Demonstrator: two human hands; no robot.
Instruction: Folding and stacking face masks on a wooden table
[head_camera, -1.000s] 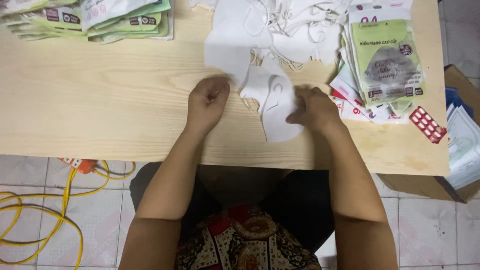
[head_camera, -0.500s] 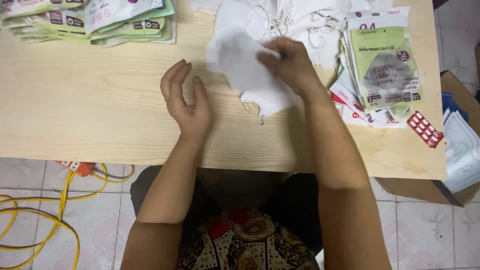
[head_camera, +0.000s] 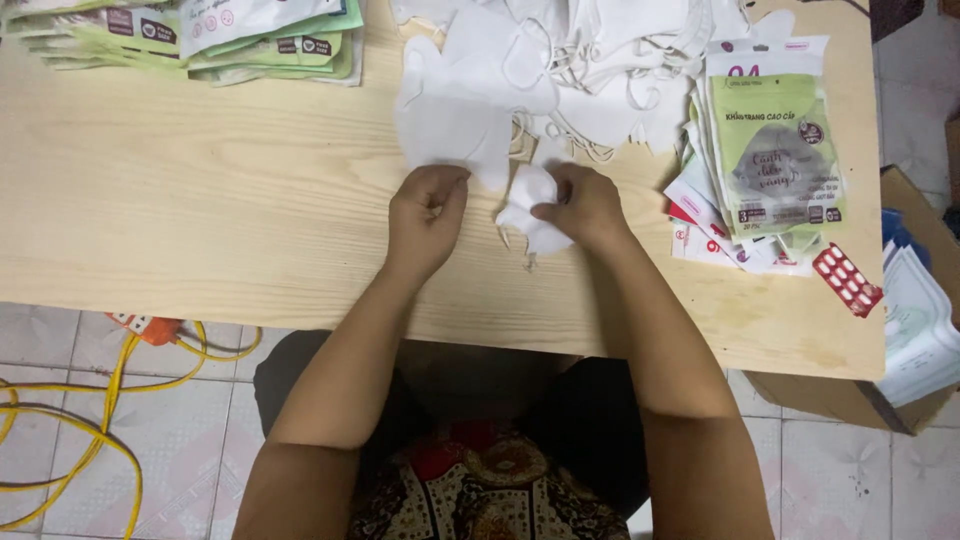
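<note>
My left hand (head_camera: 425, 215) pinches the lower edge of a flat white face mask (head_camera: 450, 125) that lies spread on the wooden table (head_camera: 200, 200). My right hand (head_camera: 585, 205) grips a second white mask (head_camera: 528, 205), folded and bunched, with its ear loops dangling toward the table's near edge. Both hands sit close together at the table's middle. Behind them lies a heap of loose white masks (head_camera: 600, 50) with tangled ear loops.
Green-and-white mask packets (head_camera: 775, 160) are stacked at the right, with a red blister strip (head_camera: 847, 280) beside them. More packets (head_camera: 200, 35) are stacked at the far left. A cardboard box (head_camera: 900, 380) stands past the table's right edge. Yellow cable (head_camera: 80, 400) lies on the tiled floor.
My right hand lifted a mask toward the heap, then came back down gripping a folded mask. My left hand opened flat on the table, then closed on the spread mask's edge.
</note>
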